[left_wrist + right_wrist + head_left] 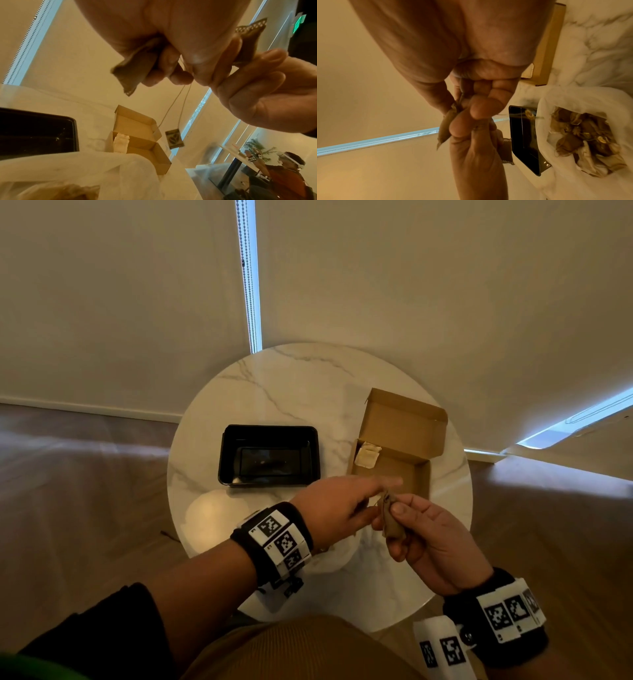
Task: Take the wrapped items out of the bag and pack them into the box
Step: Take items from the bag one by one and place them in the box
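A small brown paper-wrapped sachet (390,520) with crimped edges is held in the air just in front of the open tan cardboard box (423,474), over the near part of the round white marble table (274,392). The right hand (435,539) pinches the sachet between thumb and curled fingers. The left hand (337,506) meets it from the side: in the left wrist view its fingers (171,67) curl round a second fold of brown wrapper (135,70) and nip a thin string (173,104), while in the head view its forefinger reaches straight out toward the box. From the string a small printed paper tag (174,138) dangles beside the box.

Inside the box, in its far left corner, one pale cream wrapped item (367,454) leans against the wall; the lid stands open behind.

Left of the box, apart from it, sits a black rectangular plastic tray (269,455). Nearer the person than the tray, left of the box, lies a translucent white plastic bag (583,97), open and holding a heap of brown and cream wrapped sachets (583,138) with tangled strings.
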